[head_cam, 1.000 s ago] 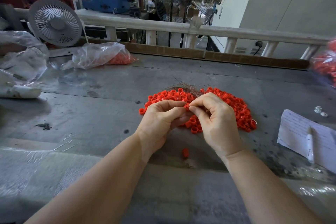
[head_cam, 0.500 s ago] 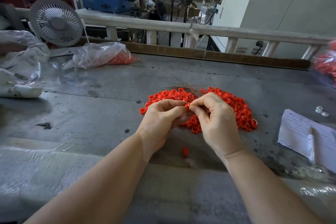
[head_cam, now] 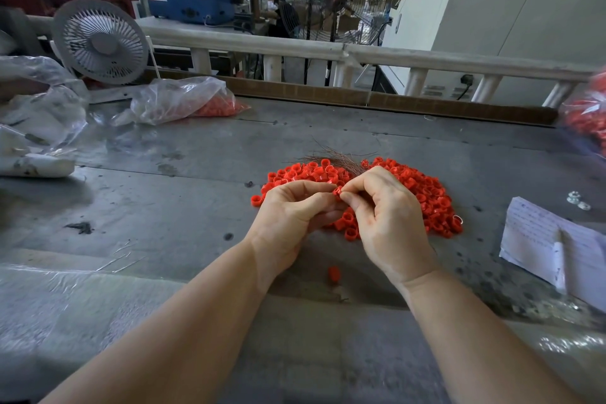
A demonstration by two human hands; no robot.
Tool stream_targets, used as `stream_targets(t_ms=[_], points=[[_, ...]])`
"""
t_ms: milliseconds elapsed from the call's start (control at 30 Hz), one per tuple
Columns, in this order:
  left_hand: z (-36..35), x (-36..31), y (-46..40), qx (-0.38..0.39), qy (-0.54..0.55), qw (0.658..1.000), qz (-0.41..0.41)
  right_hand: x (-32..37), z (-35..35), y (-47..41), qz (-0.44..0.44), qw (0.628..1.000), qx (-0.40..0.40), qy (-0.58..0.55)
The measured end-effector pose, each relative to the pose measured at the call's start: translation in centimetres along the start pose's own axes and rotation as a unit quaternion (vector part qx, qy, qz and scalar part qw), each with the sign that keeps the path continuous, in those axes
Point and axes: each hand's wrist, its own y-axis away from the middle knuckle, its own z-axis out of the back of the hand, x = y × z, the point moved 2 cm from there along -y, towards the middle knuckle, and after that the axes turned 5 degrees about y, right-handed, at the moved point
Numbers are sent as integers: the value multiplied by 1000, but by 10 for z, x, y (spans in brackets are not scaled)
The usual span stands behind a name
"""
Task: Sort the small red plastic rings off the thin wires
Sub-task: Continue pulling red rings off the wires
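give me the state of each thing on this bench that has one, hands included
left hand: fingers curled, pinching a red ring
right hand: fingers curled, pinching the same red ring
red ring: held between both hands above the pile
ring pile: loose, spread on the bench
thin wires: bundled, lying at the pile's far edge
stray ring: alone, near the bench's front
plastic bag: lying down, some red rings inside
desk fan: upright, spinning or not unclear

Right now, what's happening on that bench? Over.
Both hands, left hand and right hand, pinching one red ring. Ring pile and wires behind. Nothing blocking.
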Motion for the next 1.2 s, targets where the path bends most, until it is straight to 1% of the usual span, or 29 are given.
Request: stream_targets(t_ms=[467, 633, 967, 1067, 1200], points=[[0, -3, 2, 6, 2, 1000, 18, 0, 3, -1, 26, 999, 37, 9], [0, -2, 1, -3, -10, 1000, 4, -1, 2, -1, 2, 1000, 26, -15], [-3, -3, 3, 3, -21, 999, -34, 3, 1, 0, -27, 1000, 0, -11], [-2, -3, 3, 2, -27, 999, -33, 2, 1, 0, -25, 1000, 1, -15], [-1, -3, 2, 1, -13, 1000, -10, -1, 2, -1, -3, 1000, 5, -27]])
